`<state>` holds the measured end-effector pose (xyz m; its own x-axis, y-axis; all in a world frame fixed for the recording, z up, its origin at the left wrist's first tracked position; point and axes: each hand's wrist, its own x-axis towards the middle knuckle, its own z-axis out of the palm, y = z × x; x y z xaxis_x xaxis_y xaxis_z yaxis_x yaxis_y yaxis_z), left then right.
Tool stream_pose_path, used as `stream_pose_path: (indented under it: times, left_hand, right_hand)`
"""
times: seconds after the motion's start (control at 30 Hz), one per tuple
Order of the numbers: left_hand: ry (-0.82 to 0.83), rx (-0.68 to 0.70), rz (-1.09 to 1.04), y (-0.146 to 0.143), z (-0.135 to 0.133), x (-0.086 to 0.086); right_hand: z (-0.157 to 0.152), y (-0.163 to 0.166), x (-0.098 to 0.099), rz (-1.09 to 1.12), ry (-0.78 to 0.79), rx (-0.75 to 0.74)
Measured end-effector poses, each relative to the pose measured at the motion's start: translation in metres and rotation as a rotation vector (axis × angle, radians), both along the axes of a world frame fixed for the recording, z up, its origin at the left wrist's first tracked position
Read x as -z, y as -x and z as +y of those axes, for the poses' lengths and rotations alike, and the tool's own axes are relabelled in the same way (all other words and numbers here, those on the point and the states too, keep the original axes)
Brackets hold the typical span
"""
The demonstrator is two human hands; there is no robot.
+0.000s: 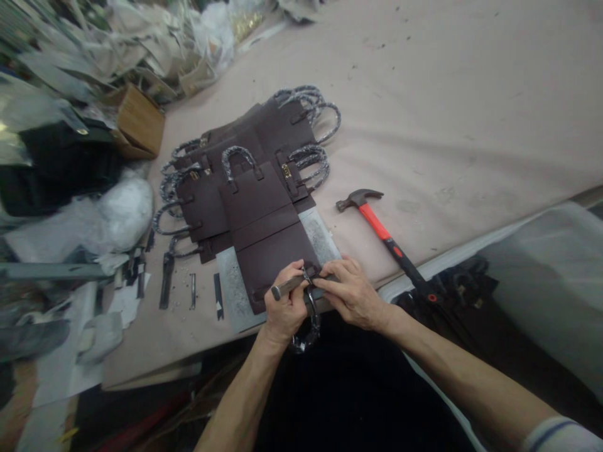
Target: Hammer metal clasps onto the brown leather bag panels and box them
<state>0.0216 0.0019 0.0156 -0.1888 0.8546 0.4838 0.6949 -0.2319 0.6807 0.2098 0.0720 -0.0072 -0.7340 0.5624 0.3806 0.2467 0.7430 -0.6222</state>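
A dark brown leather bag panel (277,254) lies flat near the table's front edge, on a grey speckled slab (230,282). Its plastic-wrapped handle (313,326) loops toward my body, past the edge. My left hand (286,304) is closed around a short dark rod with a pale, blunt end (279,291), held low over the panel's near end. From the other side, my right hand (351,290) has its fingers bent together at the base of the handle, by the rod's far end. What lies between those fingertips is partly hidden.
Several brown bag panels with wrapped handles (264,135) are piled behind. A claw hammer (377,223) with a red and black grip lies at right, its end past the edge. Thin tools (193,292) lie at left. Plastic bags and a cardboard box (139,122) crowd the far left.
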Motion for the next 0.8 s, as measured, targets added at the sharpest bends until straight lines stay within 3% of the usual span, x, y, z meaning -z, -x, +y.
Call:
stream_pose_path:
  times: [0.33,0.6,0.8]
  left_hand:
    - [0.103,-0.078,-0.102,0.004,0.001,-0.002]
    - [0.082,-0.089,-0.06,-0.001,0.001,0.002]
    - [0.12,-0.094,-0.167,0.004,0.003,-0.001]
  right_hand:
    - [0.0,-0.001,0.003,0.025,0.023,0.013]
    - [-0.001,-0.001,0.004,0.008,0.046,0.011]
    - [0.004,-0.002,-0.006,-0.051,0.022,-0.025]
